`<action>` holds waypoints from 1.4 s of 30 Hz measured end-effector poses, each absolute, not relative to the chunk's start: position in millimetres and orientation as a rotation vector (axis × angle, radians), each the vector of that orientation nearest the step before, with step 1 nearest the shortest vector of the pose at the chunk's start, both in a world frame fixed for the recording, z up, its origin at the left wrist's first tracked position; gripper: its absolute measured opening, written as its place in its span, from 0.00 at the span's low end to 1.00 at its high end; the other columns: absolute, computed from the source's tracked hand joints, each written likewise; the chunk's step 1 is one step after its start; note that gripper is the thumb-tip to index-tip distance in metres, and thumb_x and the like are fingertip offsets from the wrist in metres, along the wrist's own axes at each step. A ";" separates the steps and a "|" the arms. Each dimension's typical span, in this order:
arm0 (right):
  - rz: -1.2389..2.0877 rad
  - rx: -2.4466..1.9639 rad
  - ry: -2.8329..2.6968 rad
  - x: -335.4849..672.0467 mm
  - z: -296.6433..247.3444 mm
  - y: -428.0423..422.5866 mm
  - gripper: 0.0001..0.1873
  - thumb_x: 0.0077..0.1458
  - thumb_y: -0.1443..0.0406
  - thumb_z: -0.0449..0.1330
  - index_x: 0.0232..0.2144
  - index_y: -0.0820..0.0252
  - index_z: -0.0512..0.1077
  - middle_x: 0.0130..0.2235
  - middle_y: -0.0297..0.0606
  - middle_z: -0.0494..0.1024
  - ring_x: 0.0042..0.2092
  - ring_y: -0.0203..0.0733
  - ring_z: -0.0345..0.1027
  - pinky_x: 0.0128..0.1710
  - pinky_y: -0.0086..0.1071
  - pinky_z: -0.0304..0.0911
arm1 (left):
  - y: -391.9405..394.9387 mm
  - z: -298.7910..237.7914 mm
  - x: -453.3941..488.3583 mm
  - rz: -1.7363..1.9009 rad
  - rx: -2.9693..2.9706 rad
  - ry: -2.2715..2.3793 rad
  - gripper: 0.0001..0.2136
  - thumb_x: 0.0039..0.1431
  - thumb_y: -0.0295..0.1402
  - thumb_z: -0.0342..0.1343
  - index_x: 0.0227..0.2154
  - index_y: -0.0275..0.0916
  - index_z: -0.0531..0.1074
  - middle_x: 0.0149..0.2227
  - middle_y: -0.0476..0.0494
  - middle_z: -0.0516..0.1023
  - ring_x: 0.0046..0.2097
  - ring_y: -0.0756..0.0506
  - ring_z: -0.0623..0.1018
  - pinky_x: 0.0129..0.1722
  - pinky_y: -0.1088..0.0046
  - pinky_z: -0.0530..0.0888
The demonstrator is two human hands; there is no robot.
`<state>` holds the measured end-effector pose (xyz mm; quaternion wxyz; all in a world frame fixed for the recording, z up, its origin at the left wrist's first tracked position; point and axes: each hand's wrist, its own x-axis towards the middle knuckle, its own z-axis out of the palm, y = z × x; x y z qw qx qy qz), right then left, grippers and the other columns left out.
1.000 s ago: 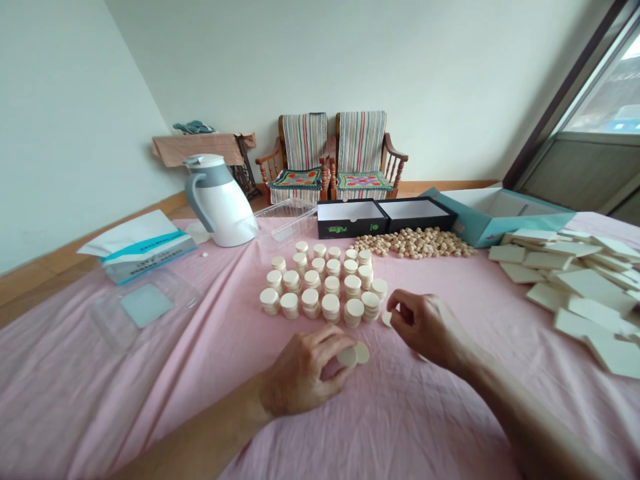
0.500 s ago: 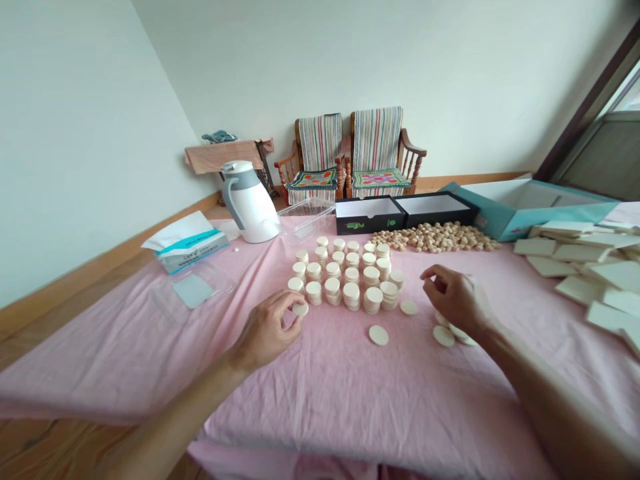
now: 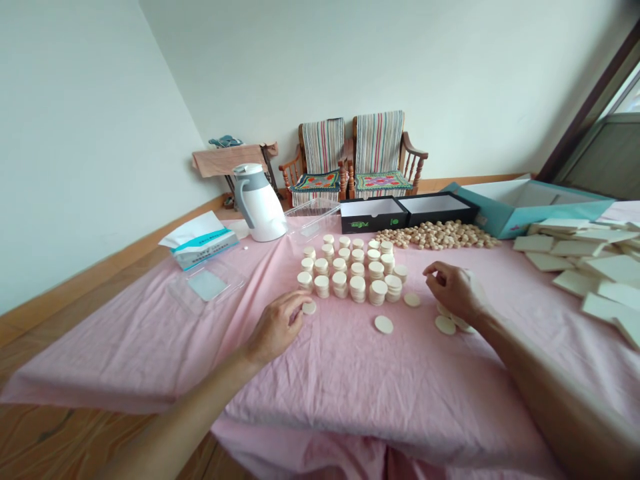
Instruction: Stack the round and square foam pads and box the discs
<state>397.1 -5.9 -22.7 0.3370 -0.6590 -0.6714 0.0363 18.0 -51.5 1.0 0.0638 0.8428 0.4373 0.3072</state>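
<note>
Stacks of round cream wooden discs (image 3: 350,270) stand in rows on the pink tablecloth (image 3: 350,380). My left hand (image 3: 277,325) lies just left of the front row, fingers pinched on a single disc (image 3: 309,308) at the cloth. My right hand (image 3: 454,291) hovers right of the stacks, fingers curled, with nothing visible in them. Loose discs lie near it: one (image 3: 412,300) beside the stacks, one (image 3: 383,325) in front, and a few (image 3: 445,325) partly under the hand.
A heap of small wooden beads (image 3: 435,235) lies behind the stacks, by two black boxes (image 3: 407,211) and a teal box (image 3: 525,207). Cream square tiles (image 3: 590,267) crowd the right. A white jug (image 3: 257,213), tissue pack (image 3: 200,238) and clear lid (image 3: 206,285) sit left.
My left hand carried a disc from the front middle to the left end of the front row. My right hand drew back to the right of the stacks. The view pulled back.
</note>
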 end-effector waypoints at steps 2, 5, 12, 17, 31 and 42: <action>0.102 -1.718 -1.748 397.6 -23.7 -6.0 0.11 0.48 0.62 0.51 0.30 0.58 0.72 0.18 0.30 0.68 0.21 0.35 0.60 0.24 0.29 0.50 | -52.3 2.7 18.9 0.939 2.533 1.355 0.13 0.55 0.21 0.51 0.42 0.39 0.71 0.46 0.43 0.77 0.50 0.45 0.75 0.51 0.64 0.72; 0.119 -1.709 -1.751 397.9 -25.6 -6.1 0.12 0.48 0.62 0.51 0.30 0.59 0.73 0.18 0.30 0.68 0.21 0.35 0.60 0.23 0.29 0.50 | -51.0 2.7 21.1 0.891 2.535 1.378 0.12 0.57 0.25 0.55 0.44 0.39 0.71 0.44 0.43 0.78 0.46 0.44 0.75 0.47 0.63 0.73; 0.118 -1.721 -1.735 401.0 -25.9 -4.5 0.12 0.48 0.61 0.51 0.30 0.59 0.73 0.16 0.29 0.66 0.20 0.34 0.56 0.22 0.28 0.49 | -51.0 -0.9 17.7 0.842 2.569 1.436 0.09 0.57 0.24 0.54 0.40 0.39 0.71 0.40 0.43 0.77 0.44 0.43 0.75 0.44 0.64 0.73; 0.118 -1.743 -1.713 402.3 -23.6 -4.1 0.12 0.48 0.62 0.51 0.30 0.59 0.73 0.16 0.29 0.65 0.20 0.34 0.56 0.23 0.28 0.49 | -69.2 15.1 45.2 0.774 2.727 1.196 0.09 0.61 0.24 0.50 0.42 0.38 0.71 0.40 0.42 0.76 0.44 0.43 0.74 0.46 0.62 0.73; 0.157 -1.722 -1.755 407.7 -31.1 -0.1 0.12 0.50 0.60 0.51 0.31 0.58 0.72 0.16 0.27 0.64 0.19 0.34 0.56 0.22 0.28 0.49 | -59.3 17.7 126.4 0.353 2.889 0.716 0.15 0.60 0.20 0.46 0.46 0.37 0.69 0.44 0.40 0.75 0.46 0.43 0.73 0.48 0.65 0.72; 0.120 -1.695 -1.766 405.1 -25.7 -1.9 0.13 0.50 0.60 0.52 0.31 0.58 0.73 0.16 0.28 0.65 0.19 0.34 0.57 0.23 0.29 0.50 | -60.3 18.6 32.3 0.974 2.397 1.456 0.15 0.55 0.26 0.55 0.47 0.41 0.71 0.40 0.45 0.75 0.39 0.48 0.75 0.38 0.73 0.74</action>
